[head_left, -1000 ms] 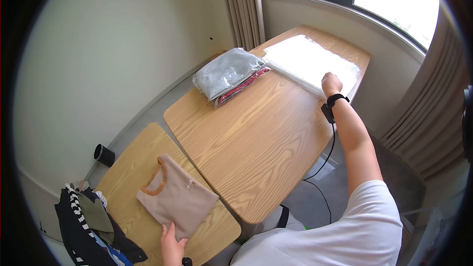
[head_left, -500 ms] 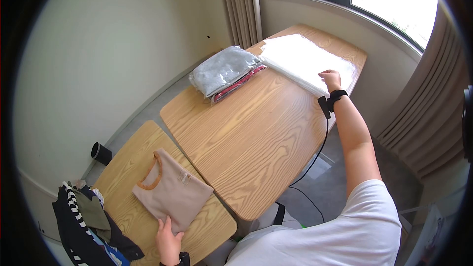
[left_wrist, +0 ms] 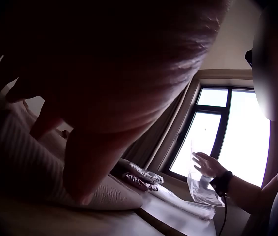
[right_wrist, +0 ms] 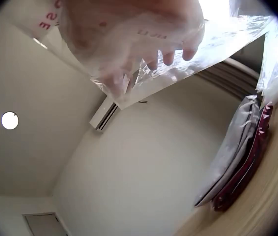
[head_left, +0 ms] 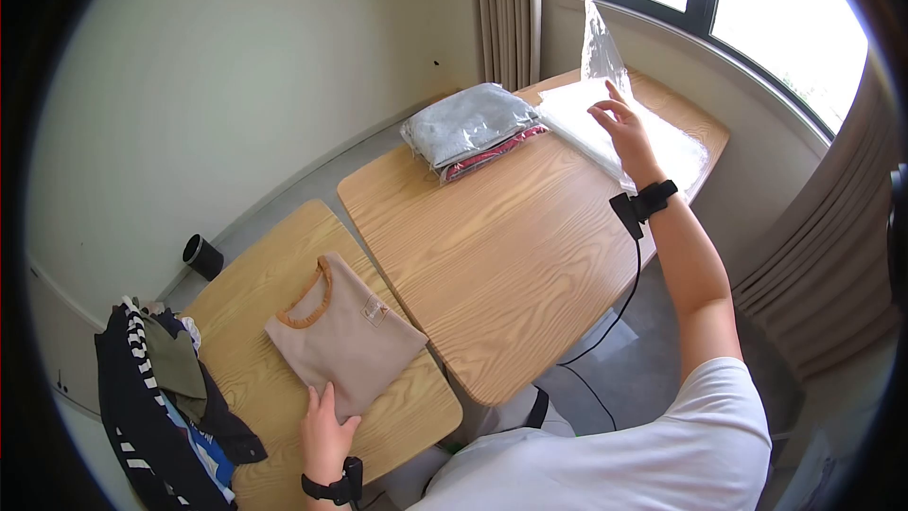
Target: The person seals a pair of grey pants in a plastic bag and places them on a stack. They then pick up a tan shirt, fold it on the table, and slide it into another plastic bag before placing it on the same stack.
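Note:
My right hand [head_left: 619,123] pinches a clear plastic bag [head_left: 600,45] and holds it up above the stack of clear bags [head_left: 667,137] at the far end of the large wooden table [head_left: 501,246]. In the right wrist view the bag [right_wrist: 144,54] drapes over my fingers [right_wrist: 166,56]. In the left wrist view the bag [left_wrist: 200,189] hangs from the right hand [left_wrist: 205,164]. My left hand [head_left: 326,426] rests flat on the near edge of a folded beige shirt with an orange collar [head_left: 345,336] on the smaller table [head_left: 255,388].
Two bagged garments, grey over red [head_left: 473,132], lie at the far left of the large table. A heap of dark and striped clothes [head_left: 161,407] sits at the small table's left end. A black cylinder [head_left: 201,256] stands on the floor. Curtains and a window are behind.
My right hand has lifted one clear bag off the stack and raised it into the air. The left hand stays on the beige shirt.

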`<state>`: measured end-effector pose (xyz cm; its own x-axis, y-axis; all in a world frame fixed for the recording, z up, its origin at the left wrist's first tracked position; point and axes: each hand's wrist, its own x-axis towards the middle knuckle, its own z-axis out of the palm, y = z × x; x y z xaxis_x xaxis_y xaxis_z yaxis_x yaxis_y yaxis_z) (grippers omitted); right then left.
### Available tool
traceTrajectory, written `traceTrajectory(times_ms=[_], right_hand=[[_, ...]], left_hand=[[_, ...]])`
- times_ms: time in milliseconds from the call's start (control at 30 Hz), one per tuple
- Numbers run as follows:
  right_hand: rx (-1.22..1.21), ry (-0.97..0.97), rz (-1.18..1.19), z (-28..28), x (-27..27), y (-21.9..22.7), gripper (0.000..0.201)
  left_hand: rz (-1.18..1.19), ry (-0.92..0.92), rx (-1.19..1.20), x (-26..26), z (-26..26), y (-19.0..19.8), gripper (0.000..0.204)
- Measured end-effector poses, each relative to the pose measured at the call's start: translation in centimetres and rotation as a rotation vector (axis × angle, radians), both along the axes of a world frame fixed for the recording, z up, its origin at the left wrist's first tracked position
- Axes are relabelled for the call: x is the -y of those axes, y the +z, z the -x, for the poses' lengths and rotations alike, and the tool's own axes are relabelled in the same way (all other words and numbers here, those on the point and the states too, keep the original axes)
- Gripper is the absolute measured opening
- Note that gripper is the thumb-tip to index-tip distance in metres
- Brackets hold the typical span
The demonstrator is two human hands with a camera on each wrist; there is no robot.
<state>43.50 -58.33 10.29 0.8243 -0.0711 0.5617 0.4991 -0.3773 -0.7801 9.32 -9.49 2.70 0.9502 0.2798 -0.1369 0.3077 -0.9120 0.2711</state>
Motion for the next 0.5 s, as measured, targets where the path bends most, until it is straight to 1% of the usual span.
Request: traceTrajectory(times_ms=[33,100,133,167,233,267,300,333,367,400,433,467,500], right_hand=[[-0.001,0.144,0.025,1.4,-2.5,0.9,0.019],[-0.107,0.431,-0.026,5.6,-8.3,3.1,0.021],[-0.146,0.573,-0.065,7.3,-10.9,3.4,0.020],[-0.182,0.616,-0.072,8.5,-13.1,3.0,0.020],[-0.286,0.993,-0.049,10.8,-17.5,1.8,0.016],[-0.318,1.045,-0.054,12.4,-19.6,1.2,0.016],[-0.368,1.159,-0.022,14.0,-21.6,0.5,0.013],[-0.407,1.269,0.014,15.6,-23.4,0.0,0.011],[-0.414,1.312,0.016,16.9,-25.1,-0.9,0.011],[-0.480,1.384,0.031,18.2,-26.5,-2.0,0.009],[-0.546,1.449,0.046,19.3,-27.8,-3.2,0.008],[-0.548,1.474,0.050,20.2,-29.0,-4.5,0.008],[-0.575,1.546,0.045,21.0,-30.2,-6.0,0.008]], left_hand=[[0.002,0.018,-0.014,0.1,-0.1,-0.1,0.070],[-0.105,-0.049,0.128,0.5,0.1,0.2,0.069],[0.055,-0.081,0.206,0.9,0.0,0.8,0.067],[0.214,-0.102,0.284,1.6,-0.4,1.8,0.066],[0.576,-0.216,0.399,2.4,-0.6,3.1,0.060],[0.669,-0.249,0.419,2.6,-0.6,3.3,0.058],[0.761,-0.283,0.448,2.8,-0.3,3.2,0.056],[0.751,-0.230,0.450,3.2,0.1,3.2,0.056],[0.890,-0.211,0.512,3.5,0.2,3.2,0.052],[1.028,-0.199,0.580,3.4,0.4,3.1,0.048],[1.017,-0.171,0.591,2.7,0.6,2.4,0.048],[1.089,-0.178,0.636,1.9,0.8,1.3,0.043],[1.161,-0.191,0.681,1.4,1.1,0.7,0.037]])
